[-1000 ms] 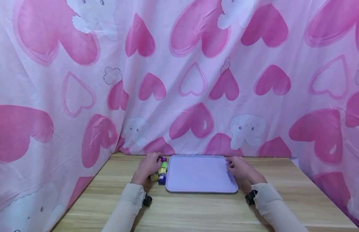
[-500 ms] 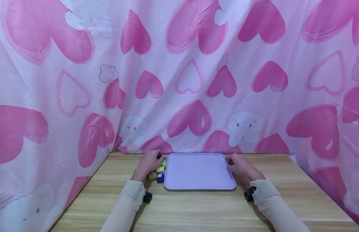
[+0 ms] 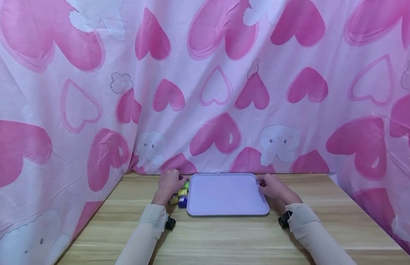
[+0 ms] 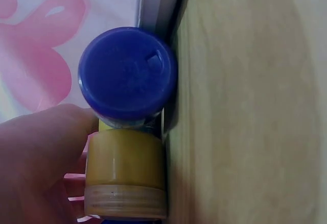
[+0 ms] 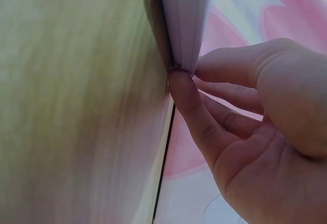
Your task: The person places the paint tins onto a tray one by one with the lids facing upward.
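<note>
A pale purple tray (image 3: 228, 194) lies flat near the back of the table. At its right edge, my right hand (image 3: 275, 187) pinches the rim between thumb and fingers, which the right wrist view shows at the tray's corner (image 5: 186, 25). Left of the tray stand several small screw-top jars, among them a blue-lidded jar (image 4: 127, 73), a yellow jar (image 4: 125, 157) and a green jar (image 3: 186, 186). My left hand (image 3: 170, 186) is bent over the far end of this cluster, thumb toward the jars. Its fingertips are hidden, so I cannot tell what they hold.
The wooden table (image 3: 224, 239) reaches toward me in front of the tray. A pink heart-print curtain (image 3: 218, 88) hangs close along its back and left sides. Each wrist wears a black camera, the left camera (image 3: 170, 223) just below the jars.
The head view has shifted slightly. My left hand has moved a little at the far end of the jars, and a purple jar there is now hidden. My right hand stays at the tray's edge.
</note>
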The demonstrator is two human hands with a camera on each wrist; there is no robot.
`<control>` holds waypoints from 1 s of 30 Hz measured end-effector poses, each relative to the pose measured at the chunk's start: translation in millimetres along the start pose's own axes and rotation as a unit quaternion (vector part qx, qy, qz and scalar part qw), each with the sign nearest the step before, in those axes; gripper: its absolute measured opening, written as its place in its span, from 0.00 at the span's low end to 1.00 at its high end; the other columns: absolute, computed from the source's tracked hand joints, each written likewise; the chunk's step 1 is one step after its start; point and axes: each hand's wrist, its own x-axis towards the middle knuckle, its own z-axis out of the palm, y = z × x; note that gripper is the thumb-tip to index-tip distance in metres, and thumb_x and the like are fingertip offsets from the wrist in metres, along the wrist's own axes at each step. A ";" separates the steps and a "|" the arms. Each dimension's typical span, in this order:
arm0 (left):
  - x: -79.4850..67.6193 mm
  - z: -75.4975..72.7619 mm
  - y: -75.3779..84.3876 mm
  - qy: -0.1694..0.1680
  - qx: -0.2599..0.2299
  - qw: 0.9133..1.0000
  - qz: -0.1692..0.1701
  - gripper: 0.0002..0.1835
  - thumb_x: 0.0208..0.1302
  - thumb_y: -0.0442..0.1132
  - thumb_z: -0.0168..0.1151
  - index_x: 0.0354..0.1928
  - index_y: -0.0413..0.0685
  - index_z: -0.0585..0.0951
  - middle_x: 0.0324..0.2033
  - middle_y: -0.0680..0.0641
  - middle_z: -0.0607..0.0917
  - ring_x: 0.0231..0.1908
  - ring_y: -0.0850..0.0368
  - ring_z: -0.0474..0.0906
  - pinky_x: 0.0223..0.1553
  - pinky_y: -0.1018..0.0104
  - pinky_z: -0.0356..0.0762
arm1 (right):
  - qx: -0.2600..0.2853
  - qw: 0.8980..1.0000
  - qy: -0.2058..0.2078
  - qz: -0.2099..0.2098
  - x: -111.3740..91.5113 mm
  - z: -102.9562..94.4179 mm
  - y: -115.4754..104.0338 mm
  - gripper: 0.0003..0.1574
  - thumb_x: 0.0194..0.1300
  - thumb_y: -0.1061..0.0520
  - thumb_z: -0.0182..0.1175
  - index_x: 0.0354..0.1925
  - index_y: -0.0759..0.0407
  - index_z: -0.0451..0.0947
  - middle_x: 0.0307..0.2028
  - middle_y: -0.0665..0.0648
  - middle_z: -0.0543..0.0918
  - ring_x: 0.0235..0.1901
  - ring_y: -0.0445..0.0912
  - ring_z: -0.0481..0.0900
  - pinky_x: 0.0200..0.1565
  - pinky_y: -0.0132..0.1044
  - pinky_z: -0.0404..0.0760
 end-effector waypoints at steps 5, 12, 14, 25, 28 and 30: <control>2.4 1.1 1.3 -0.017 -0.037 0.999 -0.011 0.21 0.70 0.50 0.72 0.23 0.51 0.77 0.19 0.51 0.75 0.24 0.54 0.74 0.29 0.62 0.68 | -0.003 1.000 0.003 -0.001 0.5 -0.8 0.3 0.25 0.72 0.66 0.67 0.65 0.69 0.81 0.50 0.62 0.89 0.45 0.51 0.84 0.54 0.51 0.91; 1.4 3.3 2.6 -0.018 -0.091 0.996 0.013 0.08 0.69 0.42 0.73 0.41 0.45 0.85 0.32 0.47 0.86 0.32 0.54 0.79 0.36 0.61 0.78 | -0.012 1.000 0.006 0.002 -1.0 -1.6 0.7 0.26 0.73 0.64 0.67 0.66 0.68 0.81 0.42 0.59 0.88 0.39 0.49 0.81 0.43 0.42 0.89; 1.1 4.3 2.9 -0.016 -0.097 0.995 0.019 0.09 0.69 0.41 0.73 0.46 0.45 0.86 0.36 0.47 0.88 0.35 0.54 0.80 0.41 0.59 0.82 | -0.008 1.000 0.004 0.006 -1.5 -1.5 0.7 0.26 0.73 0.64 0.66 0.67 0.68 0.81 0.38 0.57 0.86 0.36 0.48 0.80 0.39 0.40 0.85; 5.8 9.5 3.6 -0.015 -0.124 0.992 0.035 0.11 0.71 0.39 0.74 0.52 0.49 0.86 0.41 0.50 0.88 0.39 0.54 0.81 0.48 0.58 0.86 | 0.003 1.000 -0.001 0.008 -1.8 -0.4 4.4 0.25 0.72 0.65 0.66 0.66 0.69 0.82 0.36 0.56 0.84 0.36 0.48 0.78 0.39 0.39 0.82; 8.1 9.5 4.5 -0.012 -0.137 0.989 0.046 0.11 0.72 0.36 0.72 0.54 0.48 0.86 0.43 0.49 0.89 0.42 0.54 0.81 0.52 0.56 0.88 | 0.007 1.000 -0.001 0.006 -2.0 -0.8 4.5 0.25 0.72 0.65 0.66 0.66 0.70 0.81 0.34 0.56 0.82 0.34 0.48 0.77 0.37 0.39 0.80; 8.0 8.4 6.6 -0.008 -0.144 0.988 0.058 0.12 0.72 0.34 0.71 0.54 0.46 0.86 0.45 0.48 0.89 0.44 0.53 0.82 0.54 0.54 0.88 | 0.010 1.000 -0.003 0.011 -2.7 -1.6 4.2 0.26 0.73 0.65 0.66 0.66 0.69 0.81 0.33 0.56 0.81 0.34 0.48 0.77 0.37 0.39 0.79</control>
